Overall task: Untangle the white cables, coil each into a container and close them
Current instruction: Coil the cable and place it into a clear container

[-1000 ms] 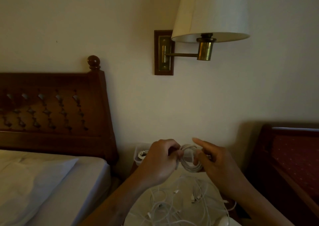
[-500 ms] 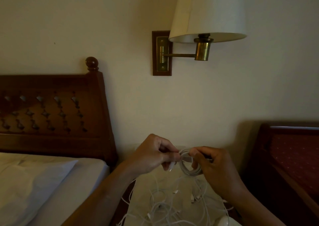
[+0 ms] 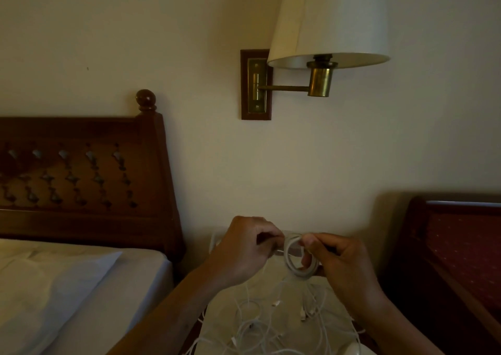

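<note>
So both hands were up over the bedside table (image 3: 221, 310). The right hand (image 3: 345, 263) had the coiled white cable (image 3: 299, 272) pinched at the loop's 12 o'clock, with fingers curled around its 3 o'clock side. The left hand (image 3: 244, 249) was curled too, pinching a strand of it at the coil's 9 o'clock edge. The loose tangle of cables (image 3: 260, 325) was spread out on the table, at 6 o'clock from the hands. A container (image 3: 214, 242) peeked out behind the left hand, too hidden to say much. Wall lamp (image 3: 325, 21) was at 12 o'clock, headboard (image 3: 81, 175) at 9.
</note>
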